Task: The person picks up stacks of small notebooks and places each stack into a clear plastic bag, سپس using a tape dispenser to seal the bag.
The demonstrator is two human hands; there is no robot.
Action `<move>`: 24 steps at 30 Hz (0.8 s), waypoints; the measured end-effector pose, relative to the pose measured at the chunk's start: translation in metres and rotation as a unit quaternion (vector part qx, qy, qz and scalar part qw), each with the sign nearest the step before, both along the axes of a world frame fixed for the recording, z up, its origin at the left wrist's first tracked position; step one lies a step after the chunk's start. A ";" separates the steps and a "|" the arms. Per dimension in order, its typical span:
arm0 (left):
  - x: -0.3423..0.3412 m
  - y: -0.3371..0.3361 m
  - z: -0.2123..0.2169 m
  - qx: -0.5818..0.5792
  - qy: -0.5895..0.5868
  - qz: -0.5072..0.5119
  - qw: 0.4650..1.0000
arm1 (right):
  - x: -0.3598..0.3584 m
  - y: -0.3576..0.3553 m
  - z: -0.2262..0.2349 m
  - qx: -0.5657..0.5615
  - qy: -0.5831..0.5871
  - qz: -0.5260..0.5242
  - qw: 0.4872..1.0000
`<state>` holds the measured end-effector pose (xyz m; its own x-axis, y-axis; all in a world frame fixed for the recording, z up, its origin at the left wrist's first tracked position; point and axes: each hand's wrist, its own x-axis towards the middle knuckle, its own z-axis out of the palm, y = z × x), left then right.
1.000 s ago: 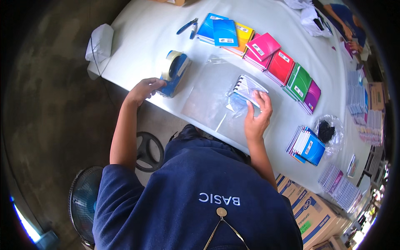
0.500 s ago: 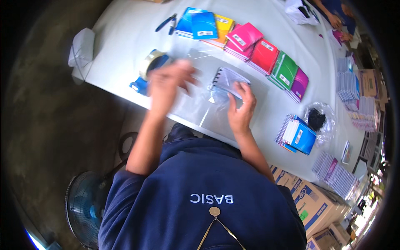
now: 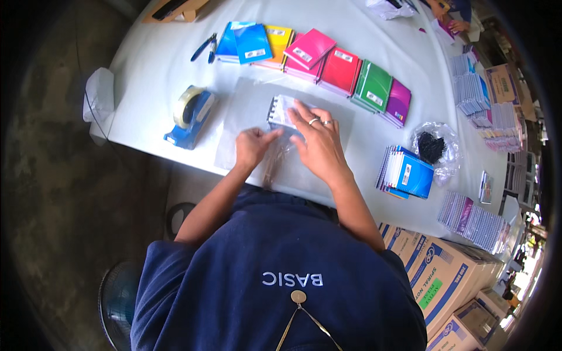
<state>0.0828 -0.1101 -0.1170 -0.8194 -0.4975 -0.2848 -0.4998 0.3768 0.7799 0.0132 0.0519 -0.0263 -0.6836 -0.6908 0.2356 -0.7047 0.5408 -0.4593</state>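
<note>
A small spiral notebook (image 3: 284, 107) in clear plastic lies on a transparent sheet before me, its black coil toward the left. My right hand (image 3: 321, 140), with rings on it, rests over the notebook with fingers stretched and slightly apart. At the notebook's near left corner, my left hand (image 3: 253, 146) has its thumb and fingers pressed together on the clear plastic wrapper (image 3: 280, 146). Part of the notebook is hidden under my right fingers. To the left of my hands stands a blue tape dispenser (image 3: 196, 126) with a roll of tape.
Notebook stacks in blue, yellow, pink, red, green (image 3: 373, 86) and purple line the far side. Dark-handled pliers (image 3: 205, 48) lie beside them. To the right are blue notebooks (image 3: 413, 175) and a plastic bag with black contents (image 3: 432, 147). Cartons (image 3: 448, 272) stand below the table edge.
My left hand, blurred near the tape dispenser before, has come down to the notebook's near left corner. My right hand has moved from the notebook's right edge onto its top.
</note>
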 end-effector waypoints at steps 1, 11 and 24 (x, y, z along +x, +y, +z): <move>0.003 0.002 -0.004 -0.040 -0.029 -0.027 0.998 | -0.003 -0.006 0.002 0.000 0.006 -0.007 1.000; -0.010 -0.020 0.033 0.378 0.208 -0.069 0.900 | -0.054 0.024 -0.023 -0.291 -0.337 0.029 0.895; -0.045 -0.069 0.119 -0.126 0.346 -0.106 0.924 | -0.031 0.007 -0.010 -0.439 -0.162 -0.040 0.883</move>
